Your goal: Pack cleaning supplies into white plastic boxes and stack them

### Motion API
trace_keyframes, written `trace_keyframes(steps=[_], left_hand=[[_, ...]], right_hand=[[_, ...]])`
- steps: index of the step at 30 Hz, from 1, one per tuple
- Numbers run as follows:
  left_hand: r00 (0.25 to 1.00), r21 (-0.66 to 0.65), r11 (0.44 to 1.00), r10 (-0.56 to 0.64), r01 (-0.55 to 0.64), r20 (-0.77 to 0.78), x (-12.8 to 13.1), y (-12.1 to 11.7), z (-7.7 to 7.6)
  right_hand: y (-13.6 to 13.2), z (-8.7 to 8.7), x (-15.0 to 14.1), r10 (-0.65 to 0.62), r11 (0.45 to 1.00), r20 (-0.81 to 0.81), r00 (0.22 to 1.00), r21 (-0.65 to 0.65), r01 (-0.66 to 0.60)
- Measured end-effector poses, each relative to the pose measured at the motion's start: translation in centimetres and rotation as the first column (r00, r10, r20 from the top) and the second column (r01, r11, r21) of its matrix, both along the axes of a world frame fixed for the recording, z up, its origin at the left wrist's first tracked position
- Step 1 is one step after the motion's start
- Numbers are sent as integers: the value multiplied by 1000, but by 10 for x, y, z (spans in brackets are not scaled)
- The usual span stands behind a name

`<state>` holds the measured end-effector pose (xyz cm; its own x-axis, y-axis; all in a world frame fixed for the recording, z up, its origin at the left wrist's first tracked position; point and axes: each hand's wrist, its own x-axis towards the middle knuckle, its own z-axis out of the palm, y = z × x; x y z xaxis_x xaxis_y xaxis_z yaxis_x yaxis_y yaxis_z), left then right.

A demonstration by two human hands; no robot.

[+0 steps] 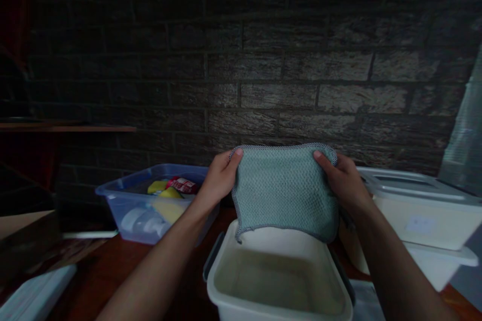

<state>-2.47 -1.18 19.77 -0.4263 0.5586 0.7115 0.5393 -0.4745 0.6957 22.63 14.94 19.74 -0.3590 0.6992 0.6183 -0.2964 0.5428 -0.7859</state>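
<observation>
A pale green cleaning cloth (284, 188) with a dark-and-white stitched edge hangs spread out between my two hands. My left hand (222, 175) pinches its upper left corner, thumb in front. At the upper right corner, my right hand (344, 178) grips it the same way. Below the cloth stands a white plastic bin (241, 306) without a lid on it, grey clips at its sides. The cloth's lower edge hangs over the bin's far rim; whether they touch I cannot tell.
On the left, a clear blue tub (141, 210) holds yellow and red items and a transparent container. Lidded white boxes (422, 210) are stacked at right. A pale flat lid-like piece (41, 293) lies lower left on the brown table (113, 271). Behind rises a dark brick wall (263, 70).
</observation>
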Motion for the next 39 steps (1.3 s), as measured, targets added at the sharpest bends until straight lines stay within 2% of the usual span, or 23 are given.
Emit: trace_keyframes(steps=[3, 6, 10, 14, 17, 19, 21, 23, 26, 30, 32, 35, 39], left_hand=[[996, 0, 999, 41, -41, 78, 5, 0, -1], [953, -73, 996, -19, 43, 301, 10, -2, 0], [898, -119, 969, -147, 214, 415, 12, -10, 6], [793, -58, 906, -335, 420, 508, 10, -21, 12], [765, -111, 841, -417, 529, 491, 8, -28, 13], [746, -134, 797, -473, 589, 469, 9, -30, 13], [742, -133, 784, -498, 607, 448, 9, -31, 13], [758, -141, 796, -482, 588, 440, 8, -29, 13], [785, -150, 826, -436, 543, 439, 6, -20, 12], [842, -101, 890, -378, 445, 385, 7, -5, 6], [906, -48, 943, -302, 330, 297, 6, 3, 1], [979, 4, 992, -125, 126, 158, -1, 11, -7], [987, -55, 997, -36, 45, 157, -13, 17, -12]], right_hand=[[-2, -1, -5, 0, 1000, 7, 1000, -3, 0], [-5, 1, -2, 172, 975, -25, 985, -138, -174], [-4, 5, 9, 423, 872, 32, 905, -284, -398], [2, 7, 18, 611, 776, 113, 784, -278, -565], [7, 6, 17, 608, 786, 120, 785, -227, -575], [11, 4, 15, 562, 820, 104, 820, -195, -537], [16, 2, 11, 490, 864, 45, 871, -157, -478], [20, 1, 7, 401, 907, -56, 915, -115, -405], [24, 1, 3, 299, 946, -168, 939, -74, -314], [22, -1, -1, 216, 969, -195, 957, -75, -234], [21, -3, -2, 195, 973, -191, 962, -82, -214], [22, -3, -2, 266, 952, -155, 951, -115, -285], [28, -2, 6, 505, 835, -13, 863, -247, -492]])
